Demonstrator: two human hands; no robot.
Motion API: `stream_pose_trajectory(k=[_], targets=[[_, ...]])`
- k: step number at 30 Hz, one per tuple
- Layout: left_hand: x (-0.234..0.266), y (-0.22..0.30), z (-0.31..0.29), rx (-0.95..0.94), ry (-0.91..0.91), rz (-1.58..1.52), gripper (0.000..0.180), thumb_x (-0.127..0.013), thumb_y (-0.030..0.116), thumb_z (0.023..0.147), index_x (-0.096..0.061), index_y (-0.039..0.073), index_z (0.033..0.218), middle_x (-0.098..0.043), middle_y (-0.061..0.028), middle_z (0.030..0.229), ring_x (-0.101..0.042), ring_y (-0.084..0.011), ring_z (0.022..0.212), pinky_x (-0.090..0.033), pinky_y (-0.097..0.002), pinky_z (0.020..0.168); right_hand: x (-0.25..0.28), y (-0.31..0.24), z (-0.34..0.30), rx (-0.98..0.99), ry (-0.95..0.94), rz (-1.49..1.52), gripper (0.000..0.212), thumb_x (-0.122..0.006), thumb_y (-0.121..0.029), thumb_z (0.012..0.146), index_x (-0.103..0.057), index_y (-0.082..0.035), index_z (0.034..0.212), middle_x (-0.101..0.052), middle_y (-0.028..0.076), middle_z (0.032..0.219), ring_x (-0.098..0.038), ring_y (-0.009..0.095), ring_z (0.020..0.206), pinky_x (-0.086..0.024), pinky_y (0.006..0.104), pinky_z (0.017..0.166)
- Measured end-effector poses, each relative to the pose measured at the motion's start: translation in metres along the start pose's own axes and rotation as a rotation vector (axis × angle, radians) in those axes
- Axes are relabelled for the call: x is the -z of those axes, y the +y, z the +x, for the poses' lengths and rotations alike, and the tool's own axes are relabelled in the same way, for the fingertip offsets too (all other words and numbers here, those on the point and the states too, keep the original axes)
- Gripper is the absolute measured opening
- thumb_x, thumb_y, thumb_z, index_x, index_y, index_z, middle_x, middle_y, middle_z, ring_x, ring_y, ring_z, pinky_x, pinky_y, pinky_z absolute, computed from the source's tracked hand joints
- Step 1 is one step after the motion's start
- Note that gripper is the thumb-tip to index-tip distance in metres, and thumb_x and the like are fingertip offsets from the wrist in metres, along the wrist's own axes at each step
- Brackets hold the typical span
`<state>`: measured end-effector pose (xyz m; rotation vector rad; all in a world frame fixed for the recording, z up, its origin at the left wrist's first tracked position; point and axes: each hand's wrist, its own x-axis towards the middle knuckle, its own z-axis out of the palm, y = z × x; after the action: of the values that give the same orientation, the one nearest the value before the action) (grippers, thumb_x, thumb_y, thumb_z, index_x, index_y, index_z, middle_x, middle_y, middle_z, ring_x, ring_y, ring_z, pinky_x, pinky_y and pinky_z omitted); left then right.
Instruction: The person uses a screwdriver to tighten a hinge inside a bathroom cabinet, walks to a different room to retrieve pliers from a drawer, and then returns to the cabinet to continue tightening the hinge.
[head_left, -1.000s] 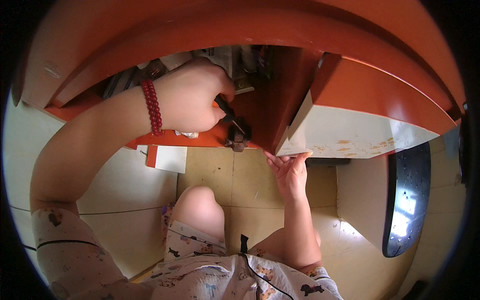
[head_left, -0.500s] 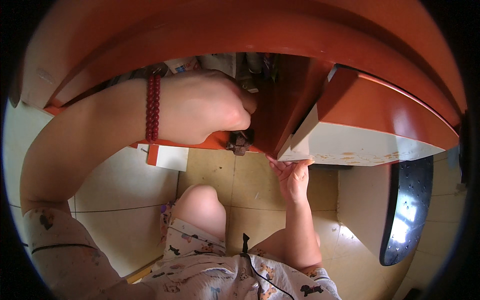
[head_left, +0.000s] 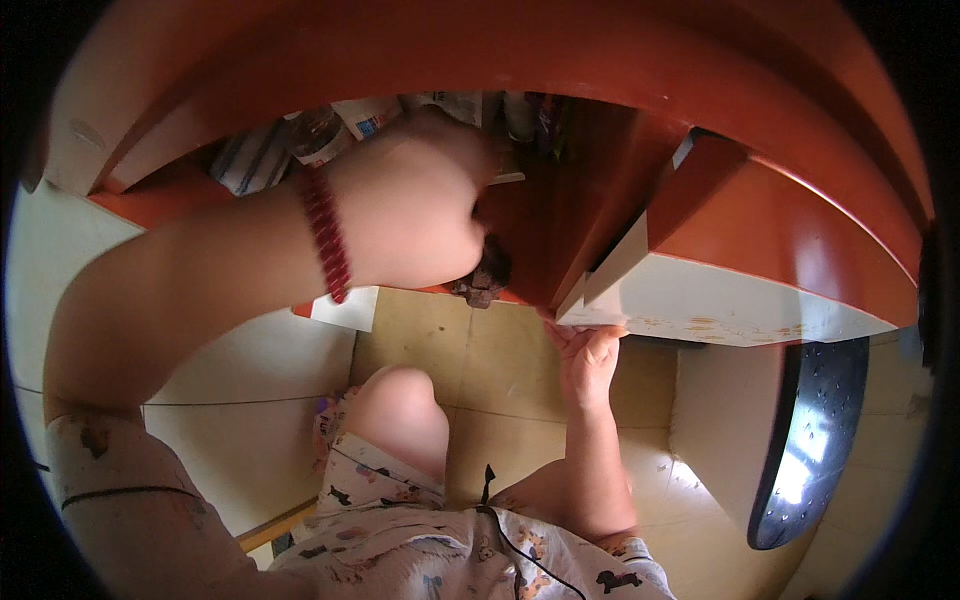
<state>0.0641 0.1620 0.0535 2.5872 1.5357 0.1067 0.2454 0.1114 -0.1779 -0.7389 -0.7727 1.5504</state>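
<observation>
My left hand [head_left: 420, 200], with red bead strands [head_left: 328, 235] at its wrist, reaches into an open red-brown cabinet [head_left: 590, 190]. It is curled like a fist and smeared by motion; its fingertips and anything in them are hidden. A dark brown, blocky thing [head_left: 483, 280] sits just under it at the front edge, its kind unclear. My right hand [head_left: 588, 365] is palm up, thumb apart, fingers reaching to the lower corner of a white panel with a gold pattern [head_left: 720, 300]. Nothing shows in its palm.
Behind my left arm lie a striped packet [head_left: 250, 158], a clear container [head_left: 318, 135] and other packages, partly hidden. A red-brown ledge curves across the top. At the right stands a dark, glossy, rounded panel [head_left: 810, 450]. My bare knee [head_left: 400, 405] is below, over the tiled floor [head_left: 440, 340].
My left hand has moved slightly farther into the cabinet and its wrist has turned, baring more packages behind the arm. My right hand has hardly moved. The view has shifted a little.
</observation>
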Motion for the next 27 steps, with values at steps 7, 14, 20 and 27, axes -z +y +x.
stream_pose_trajectory(k=[7, 14, 20, 27], targets=[[0.014, -0.010, -0.044, 0.084, 0.167, -0.159, 0.014, -0.064, 0.007, 0.066, -0.060, -0.003, 0.075, -0.057, -0.0162, 0.071, -0.057, -0.0269, 0.063, -0.044, -0.0310, 0.058, -0.001, 0.000, 0.000, 0.026, 0.011, -0.031, 0.077, -0.033, -0.069, 0.070, -0.036, -0.010, 0.121, -0.054, 0.006, 0.106, -0.058, 0.024, 0.091, -0.046, 0.0367, 0.080], [0.002, -0.032, -0.053, -0.091, 0.289, -0.074, 0.012, -0.062, 0.006, 0.066, -0.059, -0.003, 0.073, -0.057, -0.0156, 0.069, -0.056, -0.0263, 0.062, -0.043, -0.0322, 0.057, 0.000, 0.006, 0.002, 0.036, 0.101, 0.082, 0.080, -0.036, -0.067, 0.071, -0.031, -0.007, 0.123, -0.052, 0.008, 0.110, -0.057, 0.027, 0.093, -0.046, 0.0386, 0.081], [-0.011, -0.058, -0.061, -0.188, 0.307, 0.046, 0.014, -0.063, 0.006, 0.063, -0.058, -0.004, 0.071, -0.056, -0.0155, 0.068, -0.056, -0.0285, 0.064, -0.044, -0.0336, 0.059, 0.001, 0.004, 0.000, -0.042, 0.111, 0.075, 0.083, -0.041, -0.069, 0.067, -0.031, -0.010, 0.125, -0.054, 0.008, 0.109, -0.057, 0.028, 0.092, -0.045, 0.0418, 0.082], [-0.011, -0.056, -0.057, -0.098, 0.247, -0.109, 0.015, -0.065, 0.007, 0.062, -0.059, -0.003, 0.071, -0.057, -0.0165, 0.069, -0.056, -0.0303, 0.066, -0.044, -0.0339, 0.060, 0.007, 0.009, -0.001, 0.009, 0.128, 0.067, 0.080, -0.035, -0.067, 0.071, -0.032, -0.006, 0.122, -0.053, 0.010, 0.110, -0.059, 0.028, 0.090, -0.049, 0.0364, 0.077]])
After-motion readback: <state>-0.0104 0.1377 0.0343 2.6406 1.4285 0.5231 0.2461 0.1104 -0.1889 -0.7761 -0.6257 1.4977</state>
